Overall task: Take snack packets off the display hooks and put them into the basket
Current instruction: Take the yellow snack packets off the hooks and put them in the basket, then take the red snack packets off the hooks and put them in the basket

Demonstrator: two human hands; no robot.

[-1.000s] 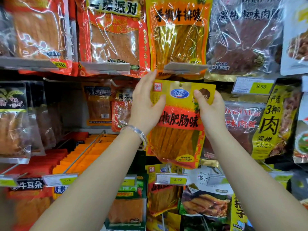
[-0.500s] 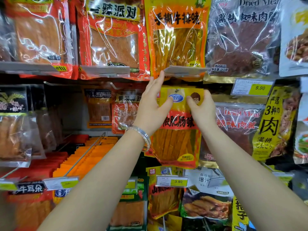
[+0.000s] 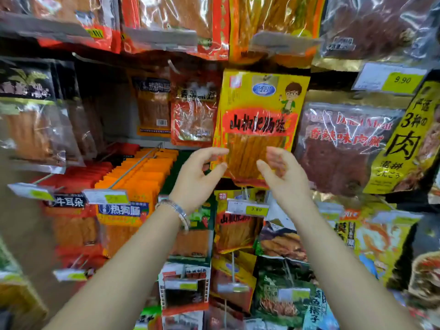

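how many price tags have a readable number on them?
2. The 9.90 tag sits upper right, above the dried-meat packets; the 3.80 tag hangs below the yellow packet, between the two forearms. Other tags are too blurred to read; some may be hidden.

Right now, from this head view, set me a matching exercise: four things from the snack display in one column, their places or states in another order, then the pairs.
Things:
1. yellow packet with the cartoon boy
2. 9.90 price tag
3. silver bracelet
4. 3.80 price tag

Places or states:
A. on the left wrist
B. hanging just above both open hands
C. upper right, above the dried meat packet
D. below the hands, between the forearms

Pairs: 1-B, 2-C, 3-A, 4-D
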